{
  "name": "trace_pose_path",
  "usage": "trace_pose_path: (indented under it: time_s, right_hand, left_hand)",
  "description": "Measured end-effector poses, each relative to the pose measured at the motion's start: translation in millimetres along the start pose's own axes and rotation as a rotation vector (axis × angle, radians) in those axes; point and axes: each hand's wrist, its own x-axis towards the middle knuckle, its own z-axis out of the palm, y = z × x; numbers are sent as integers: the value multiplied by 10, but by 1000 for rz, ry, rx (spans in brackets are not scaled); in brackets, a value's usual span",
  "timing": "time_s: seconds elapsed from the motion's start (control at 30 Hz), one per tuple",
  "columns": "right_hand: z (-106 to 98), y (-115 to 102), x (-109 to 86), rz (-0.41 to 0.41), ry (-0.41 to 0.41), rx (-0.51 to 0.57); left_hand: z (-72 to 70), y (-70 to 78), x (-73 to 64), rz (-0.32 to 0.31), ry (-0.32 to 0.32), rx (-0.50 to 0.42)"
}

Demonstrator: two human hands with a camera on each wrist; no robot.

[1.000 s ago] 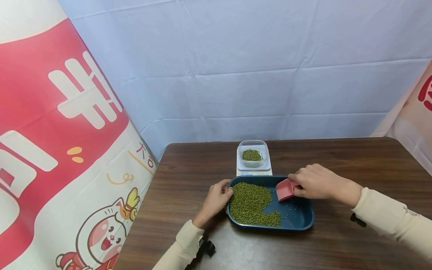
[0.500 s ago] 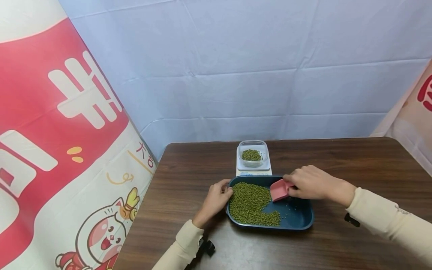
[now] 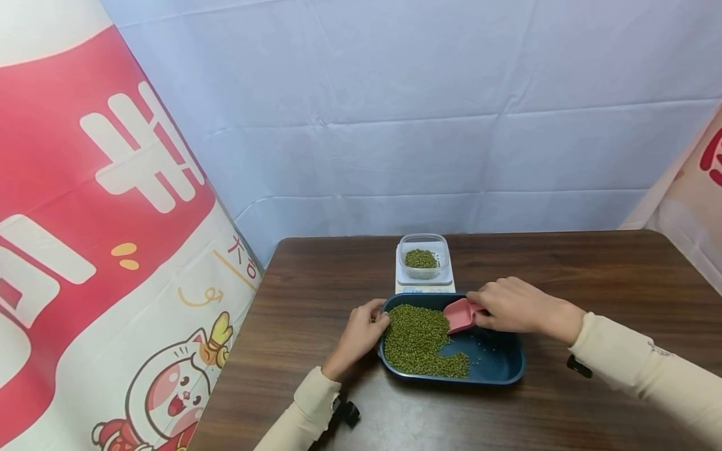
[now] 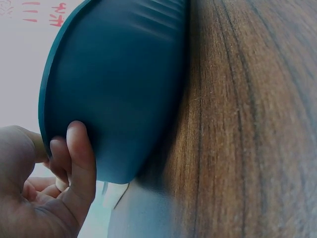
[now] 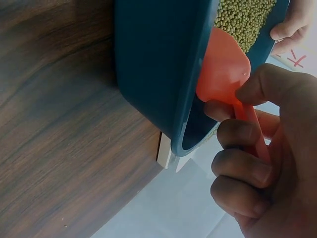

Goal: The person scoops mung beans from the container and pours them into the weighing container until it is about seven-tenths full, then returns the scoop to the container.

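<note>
A dark blue tray stands on the table, with green mung beans heaped over its left part and a few loose ones on its bare right part. My left hand pinches the tray's left rim between thumb and fingers, as the left wrist view also shows on the tray wall. My right hand grips the handle of a pink scoop, fingers curled round it in the right wrist view. The scoop's front edge meets the right side of the bean heap.
Just behind the tray is a white kitchen scale, its display partly hidden by the tray rim. On it sits a clear plastic container holding some mung beans. The brown wooden table ends at a pale cloth backdrop.
My right hand has moved the scoop leftward across the tray, from the bare part to the edge of the beans. My left hand stays on the rim.
</note>
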Motion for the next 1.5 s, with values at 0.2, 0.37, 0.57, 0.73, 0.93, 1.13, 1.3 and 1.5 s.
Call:
trace_pose_path:
  time_s: [0.2, 0.37, 0.57, 0.73, 0.93, 1.13, 1.3, 1.5]
  right_hand:
    - [13, -16, 42, -11, 8, -8]
    - [20, -28, 83, -21, 5, -6]
    - [29, -38, 134, -20, -17, 6]
    - [32, -56, 167, -42, -1, 7]
    - [41, -70, 203, -56, 13, -7]
    - [45, -82, 243, -66, 13, -8]
    - [42, -98, 267, -74, 13, -8]
    - [24, -115, 301, -102, 25, -16]
  left_hand:
    - [-1, -5, 3, 7, 4, 2]
    - [4, -17, 8, 11, 7, 1]
    - [8, -33, 11, 8, 5, -4]
    - [7, -26, 8, 4, 5, -4]
    - [10, -29, 14, 2, 0, -4]
    - [8, -20, 13, 3, -3, -11]
    - [2, -24, 14, 10, -4, -12]
    - [-5, -5, 6, -4, -7, -10]
